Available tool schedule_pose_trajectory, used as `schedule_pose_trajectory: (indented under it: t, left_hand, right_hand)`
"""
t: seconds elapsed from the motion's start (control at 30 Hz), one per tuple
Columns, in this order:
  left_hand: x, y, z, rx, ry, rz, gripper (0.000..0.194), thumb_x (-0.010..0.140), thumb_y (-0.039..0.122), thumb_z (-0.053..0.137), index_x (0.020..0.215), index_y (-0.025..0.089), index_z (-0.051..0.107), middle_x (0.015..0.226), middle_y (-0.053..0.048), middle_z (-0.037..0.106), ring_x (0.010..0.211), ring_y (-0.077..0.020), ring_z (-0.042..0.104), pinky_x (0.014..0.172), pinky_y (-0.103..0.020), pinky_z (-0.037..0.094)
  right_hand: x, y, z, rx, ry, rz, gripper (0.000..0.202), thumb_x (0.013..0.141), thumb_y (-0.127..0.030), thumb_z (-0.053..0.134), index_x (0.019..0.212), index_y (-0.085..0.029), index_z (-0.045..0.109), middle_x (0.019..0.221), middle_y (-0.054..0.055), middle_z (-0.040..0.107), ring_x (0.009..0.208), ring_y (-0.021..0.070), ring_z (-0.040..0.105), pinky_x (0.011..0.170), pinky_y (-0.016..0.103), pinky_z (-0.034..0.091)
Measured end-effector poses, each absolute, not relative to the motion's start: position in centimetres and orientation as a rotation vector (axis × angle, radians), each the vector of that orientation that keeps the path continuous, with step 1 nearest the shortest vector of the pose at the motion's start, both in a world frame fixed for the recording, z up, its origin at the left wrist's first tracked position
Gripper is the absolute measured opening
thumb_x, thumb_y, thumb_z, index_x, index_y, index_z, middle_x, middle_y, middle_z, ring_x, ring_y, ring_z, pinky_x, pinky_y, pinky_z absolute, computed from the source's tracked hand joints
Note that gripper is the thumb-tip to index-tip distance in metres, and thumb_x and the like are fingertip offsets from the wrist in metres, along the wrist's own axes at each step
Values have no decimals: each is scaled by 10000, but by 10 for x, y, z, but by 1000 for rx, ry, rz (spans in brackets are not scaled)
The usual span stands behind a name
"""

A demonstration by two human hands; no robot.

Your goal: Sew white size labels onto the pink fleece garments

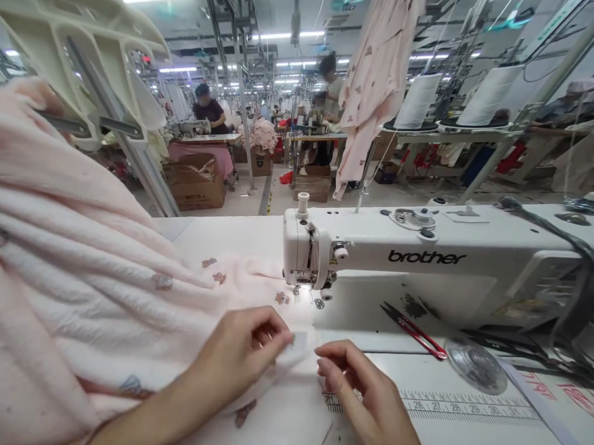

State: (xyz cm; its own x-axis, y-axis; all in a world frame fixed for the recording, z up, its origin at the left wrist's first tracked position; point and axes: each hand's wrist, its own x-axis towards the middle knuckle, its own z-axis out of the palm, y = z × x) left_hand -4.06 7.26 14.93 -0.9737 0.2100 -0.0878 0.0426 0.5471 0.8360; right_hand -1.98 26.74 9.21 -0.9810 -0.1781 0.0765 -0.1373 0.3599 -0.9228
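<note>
Pink fleece fabric [102, 273] with small bear prints covers the left side and runs up to the needle area of the white sewing machine [364, 252]. In front of the needle, my left hand [247, 345] pinches a small whitish label [297, 346] between thumb and fingers, above the fabric. Just to its right is my right hand [353, 389], its fingers curled and thumb near the index finger. No object can be made out between them. The two hands are apart, with the label's free edge pointing toward the right hand.
Red-handled thread snips [413, 329], a clear round disc [475, 366] and dark scissors [518, 350] lie right of the needle. A printed ruler [466, 408] runs along the table. Thread cones [418, 102] stand behind. People [210, 110] work at other machines farther back.
</note>
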Motion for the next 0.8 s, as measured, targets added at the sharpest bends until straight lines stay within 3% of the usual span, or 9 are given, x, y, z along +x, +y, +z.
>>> schedule_pose_trajectory:
  t: [0.1,0.17,0.23,0.37,0.53,0.63,0.7,0.8]
  left_hand:
    - [-59,66,156,386,2967,898,159,847,265,512,758,185,617,716,-21,643,669,-162,592,602,-230,389]
    - [-76,68,145,478,2974,756,131,837,221,506,762,181,606,753,-37,651,704,-185,602,627,-247,400]
    - [-95,72,123,559,2939,734,89,814,168,518,763,167,590,828,-58,653,773,-202,607,683,-264,425]
    - [-117,70,82,623,2893,767,76,778,85,528,769,156,552,942,-68,619,870,-196,583,761,-275,451]
    - [-112,64,84,598,2910,874,67,815,106,512,793,160,545,983,-62,604,911,-186,566,814,-292,452]
    - [-103,69,98,465,2892,1044,82,842,203,526,811,172,595,987,-50,611,914,-173,579,787,-263,461]
    - [-102,76,101,233,2689,1269,135,822,288,562,794,170,621,853,-36,627,779,-157,603,673,-237,469]
    - [-105,85,91,-32,2322,1457,187,760,332,605,746,146,610,607,-2,590,556,-130,576,539,-215,441]
  right_hand:
    - [-21,275,57,-898,3103,-1210,190,901,-279,484,1055,-224,579,1019,35,631,947,168,580,791,253,446]
    - [-22,278,34,-1273,3280,-779,290,872,-249,532,1156,-199,557,1161,43,611,1094,207,541,838,281,437]
    - [-24,279,16,-1393,3348,-588,323,876,-246,522,1191,-174,541,1234,44,582,1152,223,511,836,303,428]
    - [-27,271,8,-1266,3362,-891,206,929,-181,389,1023,-174,572,1118,49,616,1115,218,511,832,333,400]
    - [-39,261,23,-997,3234,-1017,153,905,-161,435,756,-189,455,821,32,517,787,175,492,677,317,388]
    - [-43,262,24,-852,3285,-950,135,894,-239,490,780,-194,436,798,30,472,759,181,456,661,327,390]
    - [-43,265,21,-811,3314,-936,132,885,-300,521,861,-182,465,856,50,478,824,197,460,700,335,411]
    - [-42,269,17,-825,3371,-875,341,871,-363,547,1115,-134,483,1006,100,481,964,227,452,788,338,427]
